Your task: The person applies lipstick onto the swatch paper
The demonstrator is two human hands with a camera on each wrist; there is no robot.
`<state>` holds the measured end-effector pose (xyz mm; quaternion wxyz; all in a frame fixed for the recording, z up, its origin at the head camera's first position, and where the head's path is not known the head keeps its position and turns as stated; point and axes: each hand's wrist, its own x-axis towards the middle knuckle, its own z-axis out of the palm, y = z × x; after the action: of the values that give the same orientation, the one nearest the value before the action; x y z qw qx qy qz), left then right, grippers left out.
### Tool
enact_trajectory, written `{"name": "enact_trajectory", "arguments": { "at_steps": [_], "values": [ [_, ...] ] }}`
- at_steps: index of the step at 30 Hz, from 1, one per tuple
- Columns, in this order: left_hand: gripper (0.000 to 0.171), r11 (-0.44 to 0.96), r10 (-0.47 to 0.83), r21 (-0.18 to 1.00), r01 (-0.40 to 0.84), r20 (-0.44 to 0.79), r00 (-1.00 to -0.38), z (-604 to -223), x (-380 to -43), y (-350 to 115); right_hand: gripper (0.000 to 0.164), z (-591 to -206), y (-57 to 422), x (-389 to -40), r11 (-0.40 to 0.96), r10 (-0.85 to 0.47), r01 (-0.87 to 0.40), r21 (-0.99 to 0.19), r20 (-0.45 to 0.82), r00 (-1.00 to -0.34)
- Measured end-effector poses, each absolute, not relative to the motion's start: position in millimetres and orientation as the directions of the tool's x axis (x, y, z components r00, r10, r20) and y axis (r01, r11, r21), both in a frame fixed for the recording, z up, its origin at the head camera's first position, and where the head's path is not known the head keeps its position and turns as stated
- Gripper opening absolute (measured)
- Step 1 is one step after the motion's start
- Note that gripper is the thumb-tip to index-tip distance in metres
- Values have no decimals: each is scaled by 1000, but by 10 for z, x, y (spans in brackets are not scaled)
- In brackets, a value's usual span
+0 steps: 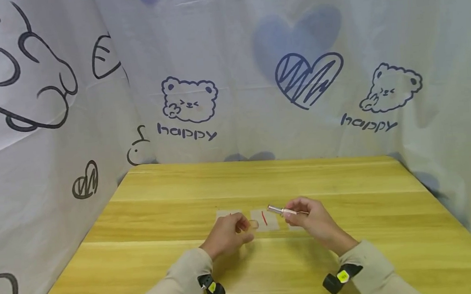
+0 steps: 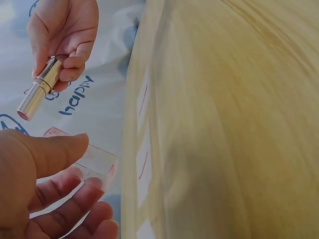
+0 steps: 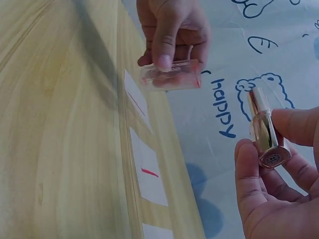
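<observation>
Above the table, my right hand [image 1: 312, 217] pinches a shiny gold lipstick tube [image 3: 264, 127] by its base, its top pointing left. In the left wrist view the bare end of the lipstick [image 2: 32, 102] shows a dark reddish tip. My left hand [image 1: 229, 231] holds a clear cap [image 2: 97, 162] with pinkish smears between thumb and fingers. Cap and tube are apart. Beneath the hands lie white paper pieces; the middle paper [image 1: 271, 226] carries one red stroke [image 1: 264, 218]. Another paper [image 3: 137, 104], partly behind my left hand in the head view, also bears a red line.
The wooden table [image 1: 269, 272] fills the lower area. A third paper [image 3: 157, 231] lies partly under my right hand. White curtains [image 1: 232, 42] with drawn bears and hearts stand behind the table and at both sides. Each wrist wears a black camera [image 1: 337, 282].
</observation>
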<state>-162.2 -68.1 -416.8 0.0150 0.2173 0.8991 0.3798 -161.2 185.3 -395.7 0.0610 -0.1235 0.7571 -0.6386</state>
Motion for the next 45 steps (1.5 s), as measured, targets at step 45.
{"name": "enact_trajectory", "arguments": {
  "at_steps": [45],
  "values": [
    [22, 372, 387, 752, 545, 408, -827, -4046, -1569, -513, 28, -4008, 1658, -1653, 53, -404, 30, -998, -48, -914]
  ]
}}
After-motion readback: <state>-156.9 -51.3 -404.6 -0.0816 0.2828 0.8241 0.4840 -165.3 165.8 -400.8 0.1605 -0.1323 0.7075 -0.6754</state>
